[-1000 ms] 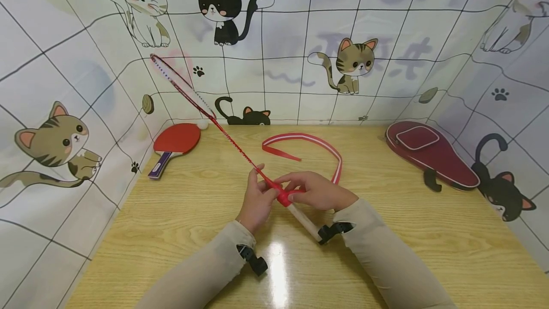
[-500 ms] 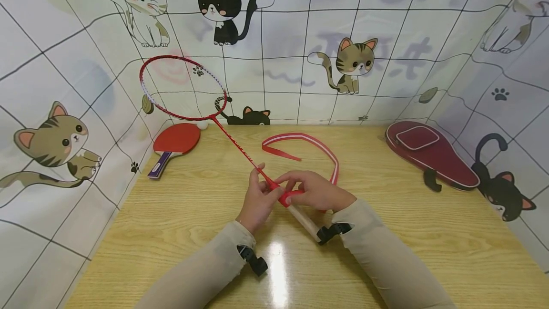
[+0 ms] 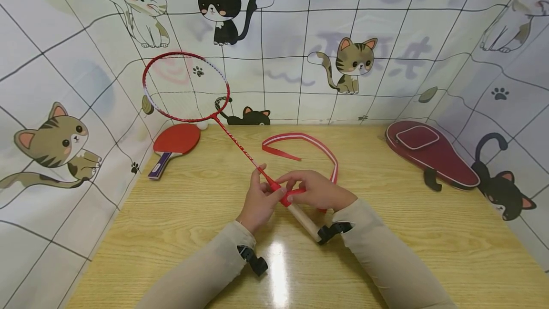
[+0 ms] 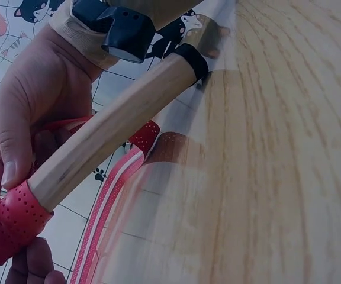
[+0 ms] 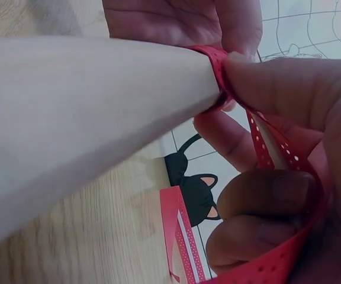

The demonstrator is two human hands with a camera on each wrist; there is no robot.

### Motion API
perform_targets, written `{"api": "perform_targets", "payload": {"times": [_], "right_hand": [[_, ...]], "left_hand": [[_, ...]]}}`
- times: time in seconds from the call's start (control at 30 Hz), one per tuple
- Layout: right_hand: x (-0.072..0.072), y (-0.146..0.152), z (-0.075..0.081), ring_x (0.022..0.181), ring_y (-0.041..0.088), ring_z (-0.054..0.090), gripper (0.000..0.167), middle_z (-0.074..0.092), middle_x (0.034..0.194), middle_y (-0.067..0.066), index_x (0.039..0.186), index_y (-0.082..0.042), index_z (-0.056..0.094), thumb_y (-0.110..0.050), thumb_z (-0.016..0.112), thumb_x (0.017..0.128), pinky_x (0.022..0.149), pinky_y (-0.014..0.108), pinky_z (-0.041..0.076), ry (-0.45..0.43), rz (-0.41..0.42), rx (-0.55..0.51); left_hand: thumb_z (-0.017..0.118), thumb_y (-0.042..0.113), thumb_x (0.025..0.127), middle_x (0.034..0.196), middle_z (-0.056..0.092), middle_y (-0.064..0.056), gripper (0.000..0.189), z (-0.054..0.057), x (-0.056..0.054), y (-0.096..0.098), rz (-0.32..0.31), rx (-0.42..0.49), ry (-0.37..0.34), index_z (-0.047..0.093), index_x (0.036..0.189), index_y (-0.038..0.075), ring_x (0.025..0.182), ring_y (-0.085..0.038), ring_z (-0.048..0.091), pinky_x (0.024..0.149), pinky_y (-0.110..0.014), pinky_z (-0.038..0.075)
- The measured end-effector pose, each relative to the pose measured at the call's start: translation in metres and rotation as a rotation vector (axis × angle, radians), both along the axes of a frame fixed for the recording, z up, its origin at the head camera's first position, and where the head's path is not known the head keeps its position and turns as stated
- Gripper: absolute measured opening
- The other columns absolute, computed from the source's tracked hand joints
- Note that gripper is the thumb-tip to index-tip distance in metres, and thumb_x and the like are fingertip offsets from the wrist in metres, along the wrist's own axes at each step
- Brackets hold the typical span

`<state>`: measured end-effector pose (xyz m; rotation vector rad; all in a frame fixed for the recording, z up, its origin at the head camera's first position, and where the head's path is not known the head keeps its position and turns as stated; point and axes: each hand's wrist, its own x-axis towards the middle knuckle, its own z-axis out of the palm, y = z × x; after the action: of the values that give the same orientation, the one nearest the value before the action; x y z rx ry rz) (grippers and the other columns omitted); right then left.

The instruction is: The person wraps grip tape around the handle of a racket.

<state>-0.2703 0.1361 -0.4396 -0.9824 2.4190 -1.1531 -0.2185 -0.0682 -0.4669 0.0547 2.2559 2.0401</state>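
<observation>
A badminton racket (image 3: 240, 147) slants up to the left, its red head raised in front of the wall. My left hand (image 3: 259, 201) pinches it where the shaft meets the handle. The bare wooden handle (image 4: 111, 124) points down right, ending in a black cap. Red perforated grip tape (image 5: 259, 269) is wrapped round the handle's upper end. My right hand (image 3: 319, 192) pinches the tape against the wrap with thumb and finger, and a length of it passes through the curled fingers. The tape's loose tail (image 3: 300, 136), with a white stripe, curves across the table behind.
A red table tennis bat (image 3: 177, 138) lies at the back left, a white ball (image 3: 202, 124) beside it. At the back right is a dark red bat case (image 3: 429, 154). Cat-printed walls enclose the wooden table (image 3: 171, 232) on three sides.
The racket has turned about its shaft: its head stood nearly edge-on a second ago and now shows its face. Both hands have stayed nearly in place, and the tape tail has shifted slightly left.
</observation>
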Motion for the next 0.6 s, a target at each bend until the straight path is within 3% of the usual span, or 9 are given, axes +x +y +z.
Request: {"api": "perform_targets", "payload": {"times": [0.2, 0.37, 0.6], "right_hand": [[-0.001, 0.0036, -0.0014, 0.093, 0.023, 0.062, 0.047, 0.07, 0.109, -0.005, 0.14, -0.029, 0.067, -0.008, 0.071, 0.099, 0.07, 0.031, 0.055, -0.028, 0.016, -0.012], [-0.0006, 0.0031, -0.0001, 0.091, 0.022, 0.065, 0.048, 0.071, 0.112, -0.004, 0.141, -0.03, 0.066, -0.004, 0.066, 0.1, 0.076, 0.035, 0.057, -0.067, 0.01, -0.007], [0.0007, 0.002, 0.0005, 0.104, 0.019, 0.069, 0.05, 0.074, 0.113, -0.004, 0.144, -0.032, 0.064, -0.005, 0.065, 0.101, 0.092, 0.042, 0.055, -0.133, -0.01, -0.018]], "left_hand": [[0.071, 0.018, 0.101, 0.112, 0.072, -0.014, 0.082, -0.0023, -0.002, -0.0003, -0.006, 0.011, -0.014, 0.019, 0.163, 0.027, 0.096, -0.022, 0.07, 0.085, -0.031, 0.053], [0.067, 0.011, 0.101, 0.115, 0.072, -0.017, 0.08, -0.0038, -0.0031, -0.0007, -0.005, 0.042, 0.003, 0.019, 0.163, 0.024, 0.101, -0.023, 0.071, 0.089, -0.031, 0.054], [0.064, 0.009, 0.101, 0.121, 0.07, -0.023, 0.078, -0.0028, -0.0019, -0.0015, -0.009, 0.076, 0.005, 0.018, 0.163, 0.024, 0.1, -0.023, 0.067, 0.088, -0.032, 0.051]]}}
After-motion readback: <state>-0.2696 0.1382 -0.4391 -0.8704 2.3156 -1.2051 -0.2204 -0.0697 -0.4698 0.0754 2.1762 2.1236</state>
